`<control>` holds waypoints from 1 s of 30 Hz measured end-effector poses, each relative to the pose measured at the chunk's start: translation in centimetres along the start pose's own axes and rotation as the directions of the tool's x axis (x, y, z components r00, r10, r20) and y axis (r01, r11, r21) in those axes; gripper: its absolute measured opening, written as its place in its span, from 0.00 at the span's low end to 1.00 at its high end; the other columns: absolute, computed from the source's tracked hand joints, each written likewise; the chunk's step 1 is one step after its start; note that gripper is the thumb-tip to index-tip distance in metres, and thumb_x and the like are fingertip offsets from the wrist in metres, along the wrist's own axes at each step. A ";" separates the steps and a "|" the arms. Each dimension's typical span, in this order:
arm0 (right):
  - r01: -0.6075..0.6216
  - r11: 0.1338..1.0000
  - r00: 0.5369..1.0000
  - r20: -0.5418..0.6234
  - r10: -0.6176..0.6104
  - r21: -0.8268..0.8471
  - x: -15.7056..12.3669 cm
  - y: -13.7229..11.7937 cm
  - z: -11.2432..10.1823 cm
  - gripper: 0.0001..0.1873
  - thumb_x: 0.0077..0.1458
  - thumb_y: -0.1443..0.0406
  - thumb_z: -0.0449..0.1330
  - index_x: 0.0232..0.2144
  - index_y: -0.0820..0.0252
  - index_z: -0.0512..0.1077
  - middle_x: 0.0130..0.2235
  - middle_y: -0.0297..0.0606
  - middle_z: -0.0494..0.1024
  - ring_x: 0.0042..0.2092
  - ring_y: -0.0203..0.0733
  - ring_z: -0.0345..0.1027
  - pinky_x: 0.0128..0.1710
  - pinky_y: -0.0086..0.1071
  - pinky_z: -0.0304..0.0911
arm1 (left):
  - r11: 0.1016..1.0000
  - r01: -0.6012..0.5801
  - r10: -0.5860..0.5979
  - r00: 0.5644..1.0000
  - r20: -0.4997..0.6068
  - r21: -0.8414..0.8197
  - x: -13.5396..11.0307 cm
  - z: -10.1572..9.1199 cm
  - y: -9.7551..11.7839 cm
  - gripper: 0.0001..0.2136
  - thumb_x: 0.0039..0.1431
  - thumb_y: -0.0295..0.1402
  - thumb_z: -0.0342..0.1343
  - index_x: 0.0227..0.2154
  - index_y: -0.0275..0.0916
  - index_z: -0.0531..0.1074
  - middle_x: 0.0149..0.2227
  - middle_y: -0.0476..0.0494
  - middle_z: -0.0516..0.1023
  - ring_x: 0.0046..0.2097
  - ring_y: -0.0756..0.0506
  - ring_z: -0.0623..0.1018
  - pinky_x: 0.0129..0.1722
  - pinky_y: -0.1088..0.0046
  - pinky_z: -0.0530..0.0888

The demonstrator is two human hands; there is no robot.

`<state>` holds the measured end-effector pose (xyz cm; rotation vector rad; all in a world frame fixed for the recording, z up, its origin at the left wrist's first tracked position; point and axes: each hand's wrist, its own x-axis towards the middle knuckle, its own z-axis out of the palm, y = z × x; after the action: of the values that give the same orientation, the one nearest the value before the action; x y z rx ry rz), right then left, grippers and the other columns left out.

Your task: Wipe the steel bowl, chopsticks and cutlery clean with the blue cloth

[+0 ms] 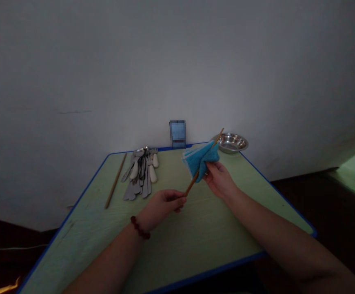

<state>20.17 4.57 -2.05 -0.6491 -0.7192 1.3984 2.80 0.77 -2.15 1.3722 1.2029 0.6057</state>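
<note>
Nearest the camera, the left forearm, wearing a red bead bracelet, and the right forearm cross the near blue edge of a pale green table. At 12 o'clock, the left hand is closed around the lower end of a wooden chopstick. At 1 o'clock, the right hand is partly closed, pinching a folded blue terry cloth against the chopstick's middle.

Caution: a slackened right-hand pinch could let the cloth slip along the chopstick or drop. A swing of the upper tip could strike the stainless steel bowl at 1 o'clock.

Visibility: the chopstick's covered section and the cloth's inner folds are hidden. Individual pieces in the cutlery bundle at 12 o'clock are hard to separate. The upright rectangular object is too blurred to identify.
</note>
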 end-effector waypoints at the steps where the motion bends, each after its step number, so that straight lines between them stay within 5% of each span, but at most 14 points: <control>1: -0.005 1.000 1.000 0.003 0.005 0.000 -0.1 0.0 0.1 0.08 0.36 0.63 0.63 0.23 0.57 0.68 0.24 0.28 0.72 0.25 0.30 0.63 0.29 0.30 0.63 | 1.000 -0.001 0.001 1.000 0.001 -0.006 0.0 0.0 0.0 0.11 0.41 0.37 0.57 0.27 0.35 0.73 0.21 0.51 0.69 0.25 0.52 0.68 0.28 0.75 0.68; 23: -0.093 0.993 0.992 0.077 0.099 -0.072 -1.0 1.0 0.8 0.09 0.38 0.63 0.62 0.26 0.58 0.69 0.26 0.29 0.71 0.27 0.31 0.63 0.29 0.30 0.61 | 0.992 0.019 -0.022 1.000 -0.018 -0.125 0.1 0.5 0.6 0.09 0.39 0.35 0.59 0.24 0.34 0.73 0.20 0.52 0.69 0.24 0.53 0.68 0.28 0.76 0.67; 30: -0.131 0.988 0.989 0.061 0.136 -0.081 -0.8 1.1 0.3 0.10 0.36 0.63 0.62 0.27 0.58 0.69 0.26 0.28 0.71 0.26 0.30 0.63 0.27 0.27 0.59 | 0.986 0.018 -0.009 0.998 0.056 -0.164 0.1 0.2 0.5 0.11 0.41 0.36 0.58 0.28 0.35 0.74 0.26 0.47 0.73 0.29 0.50 0.71 0.30 0.73 0.70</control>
<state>19.23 3.85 -2.71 -0.7248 -0.7973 1.5269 3.17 0.87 -1.72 1.2331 1.0929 0.6388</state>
